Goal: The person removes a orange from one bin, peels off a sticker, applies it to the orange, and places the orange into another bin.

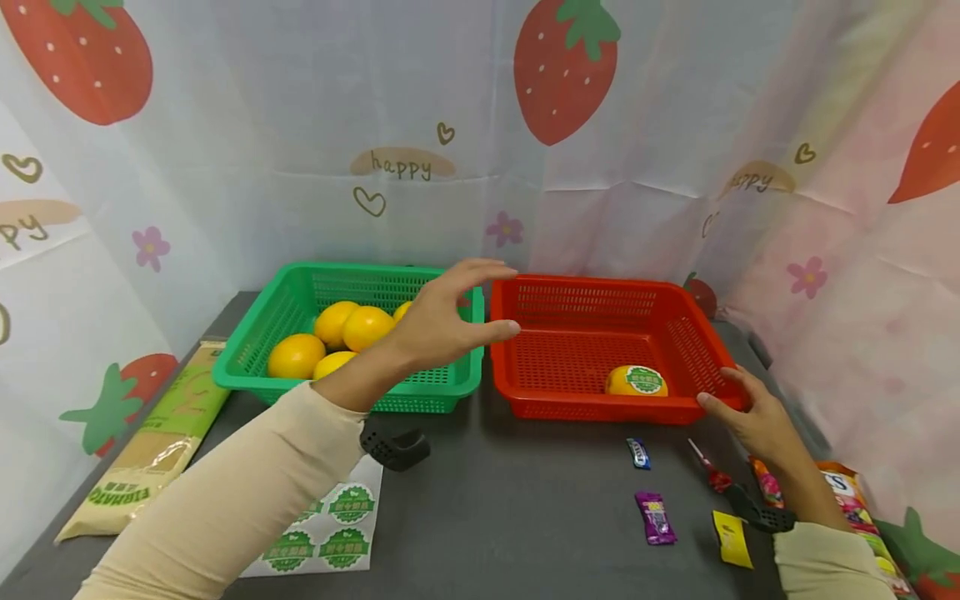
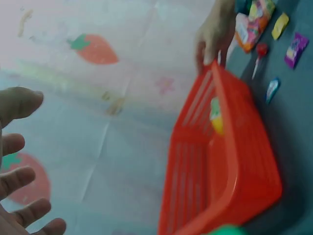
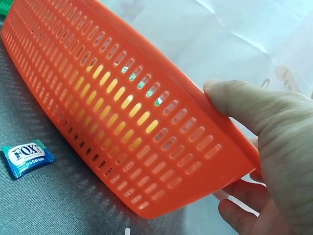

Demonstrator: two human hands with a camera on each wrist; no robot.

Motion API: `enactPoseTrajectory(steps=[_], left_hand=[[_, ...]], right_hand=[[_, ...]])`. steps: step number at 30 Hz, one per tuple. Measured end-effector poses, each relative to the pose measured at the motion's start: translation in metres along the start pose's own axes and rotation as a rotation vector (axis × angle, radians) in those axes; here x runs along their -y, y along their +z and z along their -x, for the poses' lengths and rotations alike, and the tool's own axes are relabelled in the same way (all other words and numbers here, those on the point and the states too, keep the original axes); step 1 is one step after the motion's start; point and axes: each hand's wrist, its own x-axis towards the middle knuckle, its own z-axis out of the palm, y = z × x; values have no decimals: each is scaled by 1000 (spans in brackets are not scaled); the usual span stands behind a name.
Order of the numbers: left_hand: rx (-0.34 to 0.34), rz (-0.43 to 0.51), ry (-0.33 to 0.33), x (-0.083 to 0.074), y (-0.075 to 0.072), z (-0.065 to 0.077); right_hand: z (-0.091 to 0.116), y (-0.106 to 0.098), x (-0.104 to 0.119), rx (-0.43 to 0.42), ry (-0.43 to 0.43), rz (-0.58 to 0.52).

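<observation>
My left hand (image 1: 442, 321) hovers above the gap between the two baskets, thumb and fingers spread apart, holding nothing. At its left, a green plastic basket (image 1: 258, 382) contains several oranges (image 1: 297, 357), partly hidden behind the hand and forearm. To its right is a red plastic basket (image 1: 570, 406), and inside near the front wall lies one orange (image 1: 617, 380) bearing a round green-and-white sticker (image 1: 645, 380). My right hand (image 1: 761, 421) grips the red basket's front right corner. In the right wrist view the thumb (image 3: 234, 98) presses the rim while fingers (image 3: 244, 196) curl beneath it.
Before the red basket lie a blue candy (image 1: 639, 453), a purple candy (image 1: 656, 517), a yellow packet (image 1: 732, 538) and a red lollipop (image 1: 717, 479). A sticker sheet (image 1: 345, 527) and a long noodle-like pack (image 1: 153, 442) lie at left. A colourful snack bag (image 1: 847, 500) sits far right.
</observation>
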Motion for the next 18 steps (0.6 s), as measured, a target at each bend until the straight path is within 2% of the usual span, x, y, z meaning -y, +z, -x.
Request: enactPoseTrajectory(steps=[7, 12, 18], left_hand=[[-206, -19, 29, 20, -49, 38], [-287, -39, 10, 36, -69, 63], [-361, 5, -7, 54, -88, 94]], right_hand=[[1, 1, 0, 5, 11, -3], [2, 2, 0, 11, 35, -25], [1, 3, -2, 6, 42, -40]])
